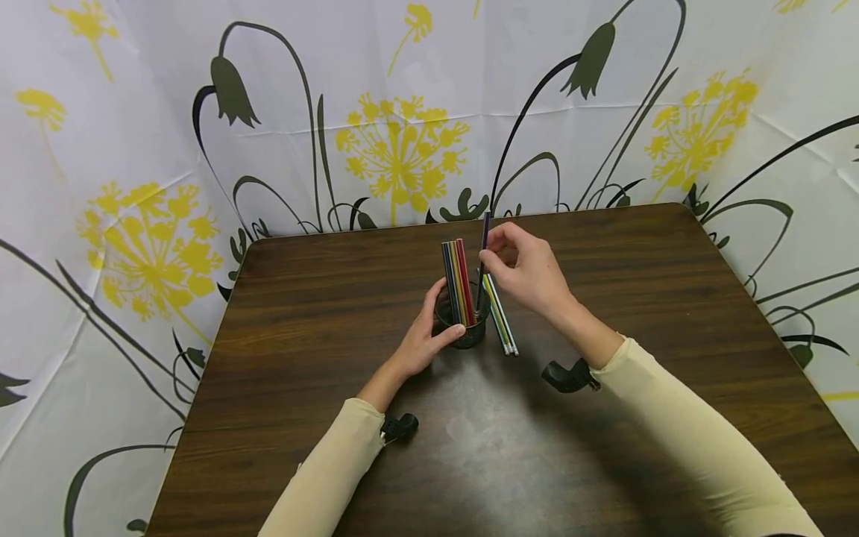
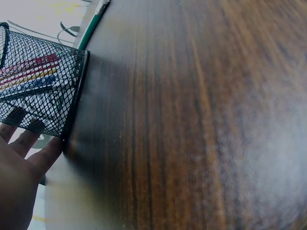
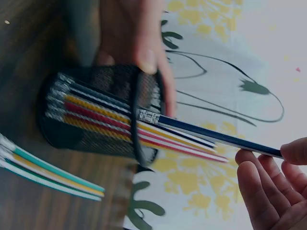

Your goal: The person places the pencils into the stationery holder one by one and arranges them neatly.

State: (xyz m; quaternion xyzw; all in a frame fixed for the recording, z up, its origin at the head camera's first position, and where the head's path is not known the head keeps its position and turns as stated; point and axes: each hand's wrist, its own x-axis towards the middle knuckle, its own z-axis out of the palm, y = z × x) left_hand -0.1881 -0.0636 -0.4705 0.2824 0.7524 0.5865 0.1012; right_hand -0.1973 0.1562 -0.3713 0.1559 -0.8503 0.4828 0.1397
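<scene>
A black mesh pencil cup [image 2: 41, 76] stands upright on the table, with several pencils [image 1: 458, 280] in dark, yellow and red leaning in it. My left hand [image 1: 421, 334] holds the cup from its left side, thumb in front and fingers around the back. Between thumb and fingertips, my right hand [image 1: 530, 268] pinches a dark blue pencil [image 3: 211, 133] by its upper end. The pencil's lower end, with a silver-and-white band, is at the cup's mouth. To the right of the cup lie a few green, white and yellow pencils [image 1: 499, 317] on the table.
The dark wooden table [image 1: 322, 298] backs onto a white curtain [image 1: 282, 171] with yellow and grey flower prints. Black wrist cameras [image 1: 569, 376] are worn under both sleeves.
</scene>
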